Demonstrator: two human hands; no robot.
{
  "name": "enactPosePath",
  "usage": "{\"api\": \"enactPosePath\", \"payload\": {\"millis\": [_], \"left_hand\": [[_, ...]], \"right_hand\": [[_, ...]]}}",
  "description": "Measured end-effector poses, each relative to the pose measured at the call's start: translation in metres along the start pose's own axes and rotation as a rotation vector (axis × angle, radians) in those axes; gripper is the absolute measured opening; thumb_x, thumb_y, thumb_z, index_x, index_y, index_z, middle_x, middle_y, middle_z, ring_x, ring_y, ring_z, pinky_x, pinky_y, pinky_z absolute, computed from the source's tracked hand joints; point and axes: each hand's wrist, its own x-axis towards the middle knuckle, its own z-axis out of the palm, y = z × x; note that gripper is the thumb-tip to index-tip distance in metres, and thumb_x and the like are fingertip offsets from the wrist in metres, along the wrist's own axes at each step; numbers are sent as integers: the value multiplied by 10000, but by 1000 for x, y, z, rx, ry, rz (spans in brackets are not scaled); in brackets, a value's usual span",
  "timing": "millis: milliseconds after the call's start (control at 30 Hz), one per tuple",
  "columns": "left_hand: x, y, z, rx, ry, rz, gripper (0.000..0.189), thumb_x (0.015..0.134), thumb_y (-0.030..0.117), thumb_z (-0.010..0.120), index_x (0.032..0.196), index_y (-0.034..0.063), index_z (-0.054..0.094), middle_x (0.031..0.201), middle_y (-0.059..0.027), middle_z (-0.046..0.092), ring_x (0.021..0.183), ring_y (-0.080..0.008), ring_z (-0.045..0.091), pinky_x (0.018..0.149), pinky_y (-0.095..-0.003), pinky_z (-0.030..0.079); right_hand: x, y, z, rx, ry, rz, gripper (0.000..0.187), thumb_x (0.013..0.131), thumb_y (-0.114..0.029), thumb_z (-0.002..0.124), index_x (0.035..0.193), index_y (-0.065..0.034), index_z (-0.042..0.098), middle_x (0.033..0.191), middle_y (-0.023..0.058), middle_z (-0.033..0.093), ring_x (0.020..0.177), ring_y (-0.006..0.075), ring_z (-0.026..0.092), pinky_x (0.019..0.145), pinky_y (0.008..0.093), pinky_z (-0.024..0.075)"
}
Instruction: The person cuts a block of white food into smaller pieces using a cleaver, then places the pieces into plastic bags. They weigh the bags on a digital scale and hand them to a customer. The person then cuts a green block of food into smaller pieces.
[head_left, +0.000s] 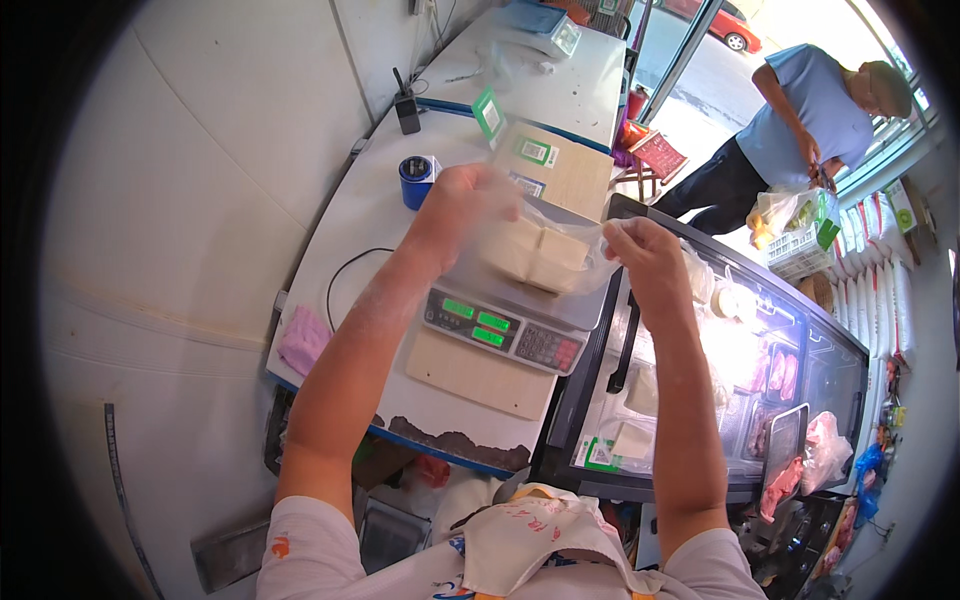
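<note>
A thin clear plastic bag rests on the steel pan of an electronic price scale, whose green displays are lit. Inside lie pale, square-cut stacks that look like dough wrappers. The fingers of my right hand pinch the bag's right edge. My left hand, blurred, grips the film at the bag's left side, and its fingertips are hard to make out. White powder dusts my left forearm. Under the scale's front, a light wooden board lies on the white counter.
On my right stands a glass-topped display case with bagged food and meat. A blue round container, pink cloth and printed-code signs sit on the counter. Beyond the case, a person stands beside a bag-topped white crate.
</note>
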Motion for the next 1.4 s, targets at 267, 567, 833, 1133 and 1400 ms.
{"api": "enactPosePath", "payload": {"millis": [267, 567, 833, 1133, 1400], "left_hand": [[22, -34, 2, -38, -14, 275, 188, 1102, 147, 637, 1194, 14, 733, 1044, -59, 775, 1011, -129, 706, 935, -288, 543], [46, -78, 42, -192, -146, 182, 232, 1105, 136, 616, 1258, -13, 708, 879, -18, 670, 798, -80, 575, 710, -242, 464], [51, -74, 48, -266, -208, 128, 299, 1057, 193, 710, 1247, -35, 748, 871, 19, 693, 774, -40, 552, 675, -214, 413], [42, -76, 75, -255, 113, 146, 153, 1020, 133, 715, 1042, -10, 767, 819, 12, 716, 712, -26, 602, 595, -218, 427], [44, -98, 79, -201, 241, 150, 200, 1023, 145, 660, 1051, -48, 703, 881, -102, 764, 788, -144, 715, 696, -312, 555]], "right_hand": [[37, 9, 40, 398, -122, -252, 207, 1104, -196, 637, 1210, -36, 715, 1024, 46, 711, 1005, 139, 641, 1020, 312, 471], [69, 58, 74, 679, -202, -115, 202, 1123, -104, 550, 1307, -28, 589, 849, 10, 568, 779, 95, 509, 731, 265, 441], [61, 64, 60, 831, -379, -27, 249, 1083, -68, 604, 1304, 40, 644, 1033, 88, 715, 908, 130, 635, 830, 272, 484], [42, 54, 84, 433, 123, -101, 291, 1063, -239, 721, 1115, 42, 772, 930, 73, 771, 761, 112, 695, 662, 259, 555], [42, 51, 101, 337, 217, -218, 230, 1039, -158, 737, 1144, 47, 752, 935, 79, 772, 779, 106, 708, 663, 260, 568]]}}
